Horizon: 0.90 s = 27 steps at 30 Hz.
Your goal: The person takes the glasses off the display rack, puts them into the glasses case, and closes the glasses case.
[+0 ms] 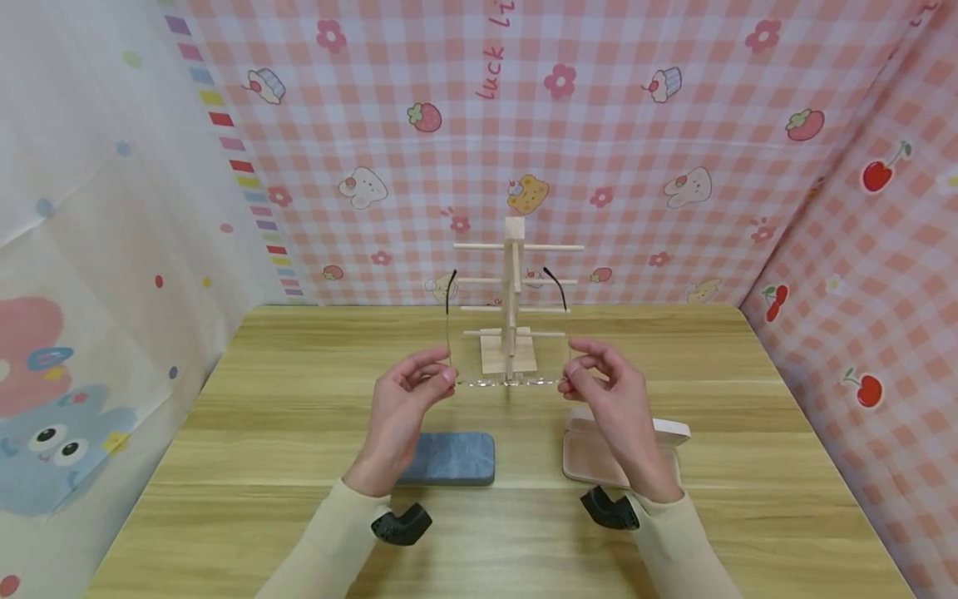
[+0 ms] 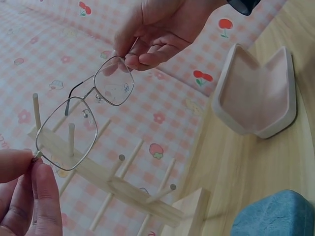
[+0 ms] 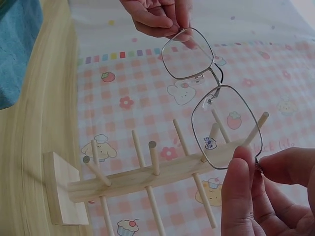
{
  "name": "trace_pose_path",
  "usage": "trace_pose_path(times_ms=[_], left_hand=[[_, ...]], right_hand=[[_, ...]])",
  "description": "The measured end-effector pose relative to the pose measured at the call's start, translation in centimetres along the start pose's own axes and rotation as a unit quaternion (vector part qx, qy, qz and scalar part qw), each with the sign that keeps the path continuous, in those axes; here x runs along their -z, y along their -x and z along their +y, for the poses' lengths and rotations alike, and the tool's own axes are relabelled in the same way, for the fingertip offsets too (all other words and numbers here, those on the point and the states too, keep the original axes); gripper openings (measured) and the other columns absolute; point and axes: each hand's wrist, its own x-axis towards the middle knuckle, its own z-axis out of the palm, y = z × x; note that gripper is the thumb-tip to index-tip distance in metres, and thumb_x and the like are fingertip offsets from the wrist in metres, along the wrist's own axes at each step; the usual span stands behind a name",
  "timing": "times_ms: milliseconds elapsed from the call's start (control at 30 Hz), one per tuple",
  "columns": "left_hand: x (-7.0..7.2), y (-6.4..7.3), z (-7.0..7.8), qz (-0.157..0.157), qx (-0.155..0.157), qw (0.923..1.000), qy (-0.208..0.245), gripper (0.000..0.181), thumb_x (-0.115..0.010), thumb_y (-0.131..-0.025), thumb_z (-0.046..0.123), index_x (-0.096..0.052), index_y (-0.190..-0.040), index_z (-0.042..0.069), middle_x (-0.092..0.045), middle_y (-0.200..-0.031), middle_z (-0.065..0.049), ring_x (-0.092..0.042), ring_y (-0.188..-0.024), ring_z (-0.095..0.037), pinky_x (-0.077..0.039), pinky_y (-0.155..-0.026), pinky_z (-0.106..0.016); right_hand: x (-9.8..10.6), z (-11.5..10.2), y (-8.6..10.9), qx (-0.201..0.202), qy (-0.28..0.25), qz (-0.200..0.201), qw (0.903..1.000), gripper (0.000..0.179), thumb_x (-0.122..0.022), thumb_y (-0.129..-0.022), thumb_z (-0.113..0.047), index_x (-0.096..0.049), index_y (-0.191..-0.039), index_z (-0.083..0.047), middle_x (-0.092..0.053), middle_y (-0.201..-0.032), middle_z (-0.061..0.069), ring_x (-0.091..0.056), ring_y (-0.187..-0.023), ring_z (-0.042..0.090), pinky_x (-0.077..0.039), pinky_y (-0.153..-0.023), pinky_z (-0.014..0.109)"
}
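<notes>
Fingers (image 2: 47, 196) at both hinged ends of squarish, wire-rimmed, clear-lensed glasses (image 2: 89, 93)

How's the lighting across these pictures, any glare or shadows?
Head view: bright, with small glints along the glasses; left wrist view: dimmer, faint shadow beside the wooden stand; right wrist view: also dimmer, soft shadow on the table.

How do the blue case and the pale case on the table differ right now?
The blue case is closed, while the pale case lies open, its pinkish inside showing. The blue case looks marbled; the pale case looks plain. In the head view, the blue case is left of the pale case. Both rest on the table.
</notes>
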Motion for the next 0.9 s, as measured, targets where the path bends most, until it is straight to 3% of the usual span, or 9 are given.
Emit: trace_pose_path(times_ms=[267, 467, 633, 900], left_hand=[[0.2, 0.3, -0.5, -0.002, -0.001, 1.0, -0.008, 0.025, -0.071, -0.094, -0.005, -0.069, -0.119, -0.004, -0.071, -0.093, -0.003, -0.069, -0.086, -0.017, -0.061, -0.087, -0.035], [0.3, 0.5, -0.8, -0.002, 0.001, 0.9998, -0.018, 0.027, -0.072, -0.093, -0.004, -0.068, -0.12, -0.009, -0.071, -0.095, -0.006, -0.07, -0.086, -0.016, -0.062, -0.087, -0.035], [0.5, 0.6, -1.0, 0.0, 0.014, 0.9994, -0.032, 0.025, -0.072, -0.094, -0.003, -0.07, -0.119, -0.005, -0.07, -0.1, -0.011, -0.071, -0.09, -0.021, -0.062, -0.087, -0.036], [0.8, 1.0, -1.4, -0.009, 0.015, 0.9992, -0.035, 0.028, -0.072, -0.094, -0.003, -0.071, -0.122, -0.005, -0.07, -0.101, -0.009, -0.072, -0.092, -0.022, -0.062, -0.088, -0.036]], right_hand=[[0.2, 0.6, 0.5, 0.007, 0.0, -0.013, 0.9999, 0.033, -0.064, -0.102, -0.004, -0.058, -0.134, 0.002, -0.062, -0.107, 0.027, -0.073, -0.082, 0.016, -0.063, -0.081, 0.033], [0.2, 1.0, 0.8, 0.011, -0.001, -0.017, 0.9998, 0.031, -0.063, -0.101, -0.002, -0.057, -0.13, 0.005, -0.063, -0.104, 0.022, -0.073, -0.082, 0.016, -0.063, -0.081, 0.033], [0.2, 1.3, 1.2, 0.013, 0.006, -0.024, 0.9996, 0.03, -0.063, -0.101, -0.003, -0.056, -0.129, 0.005, -0.063, -0.106, 0.026, -0.074, -0.083, 0.017, -0.063, -0.082, 0.033], [0.3, 1.8, 1.6, 0.021, 0.017, -0.031, 0.9992, 0.028, -0.063, -0.101, -0.002, -0.057, -0.127, 0.005, -0.062, -0.106, 0.019, -0.074, -0.084, 0.017, -0.063, -0.082, 0.032]])
